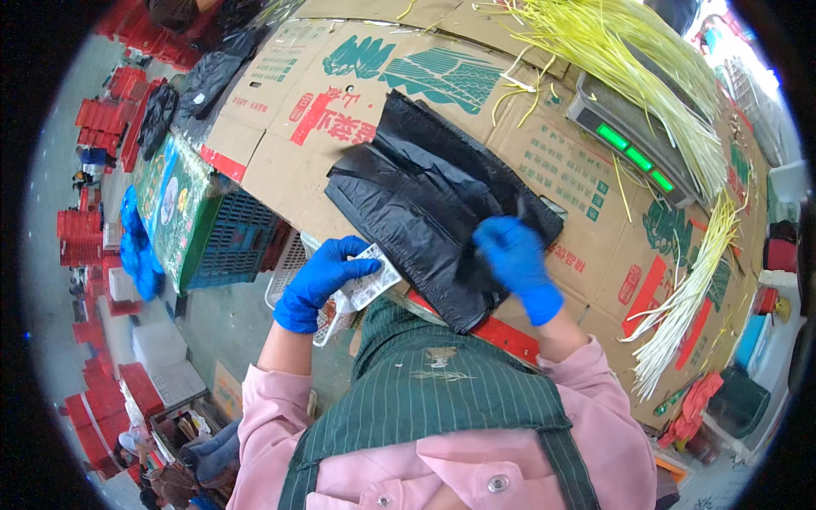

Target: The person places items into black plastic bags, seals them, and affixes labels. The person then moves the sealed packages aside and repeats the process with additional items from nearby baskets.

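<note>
My left hand (331, 278), in a blue glove, pinches a white strip of printed labels (370, 285) between thumb and fingers at the near edge of the table. Beside it a stack of flat black plastic bags (421, 191) lies creased on the cardboard. My right hand (514, 260), gloved the same way, is over the right part of the bags and blurred. Its fingers look curled, but I cannot tell whether they grip anything.
Flattened printed cardboard (287, 108) covers the table. At the right a digital scale (628, 153) with lit green displays bears a heap of yellow-white chives (663, 108). A smaller bunch of chives (685, 306) lies nearer. Left of the table stands a plastic crate (233, 236).
</note>
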Tool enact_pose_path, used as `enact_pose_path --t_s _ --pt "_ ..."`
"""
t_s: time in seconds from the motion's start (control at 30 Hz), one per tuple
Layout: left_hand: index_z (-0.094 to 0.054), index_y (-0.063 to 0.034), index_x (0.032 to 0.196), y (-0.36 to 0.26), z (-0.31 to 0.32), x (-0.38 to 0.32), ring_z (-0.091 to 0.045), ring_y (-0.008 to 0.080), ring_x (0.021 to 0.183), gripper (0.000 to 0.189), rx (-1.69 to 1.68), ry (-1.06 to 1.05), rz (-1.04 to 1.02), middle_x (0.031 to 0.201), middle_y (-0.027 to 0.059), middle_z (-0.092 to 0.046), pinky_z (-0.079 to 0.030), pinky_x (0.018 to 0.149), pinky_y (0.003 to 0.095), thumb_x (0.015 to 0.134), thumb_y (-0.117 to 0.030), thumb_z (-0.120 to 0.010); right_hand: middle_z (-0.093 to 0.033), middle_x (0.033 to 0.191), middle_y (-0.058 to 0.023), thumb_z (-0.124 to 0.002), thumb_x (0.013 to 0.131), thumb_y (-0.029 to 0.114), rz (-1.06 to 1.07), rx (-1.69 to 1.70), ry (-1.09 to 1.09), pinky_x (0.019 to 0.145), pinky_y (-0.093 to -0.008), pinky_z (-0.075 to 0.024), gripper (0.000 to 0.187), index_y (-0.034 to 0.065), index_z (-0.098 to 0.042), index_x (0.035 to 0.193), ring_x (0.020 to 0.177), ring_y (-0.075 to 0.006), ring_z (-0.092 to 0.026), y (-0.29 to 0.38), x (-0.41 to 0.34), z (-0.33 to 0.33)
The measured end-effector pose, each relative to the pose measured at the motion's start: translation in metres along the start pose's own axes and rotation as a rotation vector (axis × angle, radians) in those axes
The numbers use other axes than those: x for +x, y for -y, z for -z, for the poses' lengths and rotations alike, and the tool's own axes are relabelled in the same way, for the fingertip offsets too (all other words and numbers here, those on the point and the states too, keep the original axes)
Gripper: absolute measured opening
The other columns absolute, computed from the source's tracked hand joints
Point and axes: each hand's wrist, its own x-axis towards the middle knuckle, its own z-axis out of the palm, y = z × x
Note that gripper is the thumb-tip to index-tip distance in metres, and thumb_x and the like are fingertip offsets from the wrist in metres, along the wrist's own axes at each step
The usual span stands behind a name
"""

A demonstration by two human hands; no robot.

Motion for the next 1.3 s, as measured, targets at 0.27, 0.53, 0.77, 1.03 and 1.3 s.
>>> enact_pose_path --t_s 0.27,0.53,0.77,1.03,1.3 --pt "-0.069 -0.0011 0.089 -0.007 -0.069 0.069 -0.067 0.0274 0.077 0.04 0.364 -0.222 -0.057 0.082 0.0216 -0.066 -0.05 0.068 0.0351 0.075 -0.039 -0.071 -0.061 0.091 -0.0131 -0.071 0.079 0.024 0.103 0.111 0.259 0.07 -0.035 -0.0497 0.03 0.0056 -0.062 0.101 0.079 -0.0263 -0.062 0.058 -0.017 0.002" --pt "-0.067 0.0035 0.101 0.005 -0.015 0.003 -0.061 0.0116 0.08 0.036 -0.029 0.022 0.016 0.088 0.0058 -0.068 -0.049 0.072 0.0272 0.077 -0.022 -0.074 -0.061 0.091 -0.0126 -0.064 0.083 0.028 0.094 -0.224 0.23 0.072 -0.0435 -0.0481 0.021 0.0112 -0.064 0.095 0.085 -0.0337 -0.06 -0.013 -0.029 -0.044" --pt "-0.068 0.0021 0.101 0.001 -0.033 0.023 -0.06 0.0109 0.078 0.028 0.001 -0.012 -0.124 0.087 0.0059 -0.068 -0.048 0.071 0.0264 0.082 -0.018 -0.068 -0.066 0.092 -0.0129 -0.06 0.089 0.007 -0.099 0.008 -0.471 0.075 -0.0321 -0.0499 0.012 0.0015 -0.066 0.097 0.084 -0.0206 -0.064 0.04 0.013 0.048" --pt "-0.069 -0.0018 0.096 0.005 -0.057 0.057 -0.065 0.0364 0.082 0.045 0.684 -0.279 -0.087 0.085 0.0216 -0.066 -0.05 0.07 0.0418 0.075 -0.041 -0.072 -0.061 0.086 -0.0152 -0.066 0.082 0.027 0.213 -0.35 0.243 0.067 -0.0427 -0.049 0.022 0.0081 -0.063 0.091 0.08 -0.0327 -0.061 0.022 -0.028 -0.046" --pt "-0.067 0.0044 0.101 0.016 -0.001 -0.006 -0.061 0.0105 0.078 0.032 0.018 -0.002 0.034 0.084 0.006 -0.068 -0.049 0.071 0.0261 0.081 -0.02 -0.07 -0.066 0.089 -0.0136 -0.066 0.085 0.013 -0.227 0.107 -0.019 0.075 -0.0338 -0.0496 0.012 0.0054 -0.065 0.094 0.081 -0.0261 -0.064 0.019 -0.003 0.005"
